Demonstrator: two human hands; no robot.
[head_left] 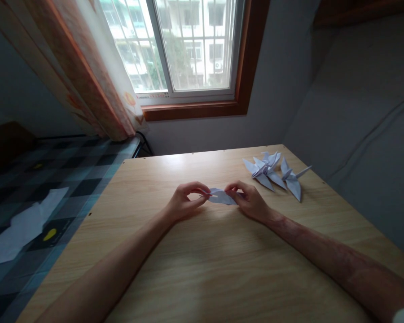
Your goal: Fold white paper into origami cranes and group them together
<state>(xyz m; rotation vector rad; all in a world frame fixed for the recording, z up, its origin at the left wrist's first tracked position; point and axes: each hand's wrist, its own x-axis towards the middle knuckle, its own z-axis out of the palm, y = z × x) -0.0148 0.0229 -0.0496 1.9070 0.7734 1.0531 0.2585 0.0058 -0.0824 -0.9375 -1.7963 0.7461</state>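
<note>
A folded piece of white paper [220,196] is held between my two hands, just above the middle of the wooden table. My left hand [188,199] pinches its left end between thumb and fingertips. On the other side, my right hand [247,200] grips the right end, with the thumb and index finger on the paper and the other fingers curled. The fingers cover both ends of the paper, so its full shape is hidden. Beyond my right hand lie several white origami cranes [265,171] in a cluster, with one crane [291,178] slightly apart on their right.
The light wooden table [195,264] reaches a grey wall at the right. To the left stands a bed with a checked cover [87,154], and white paper sheets [27,224] lie on it. A curtain [84,67] hangs beside the barred window [195,45].
</note>
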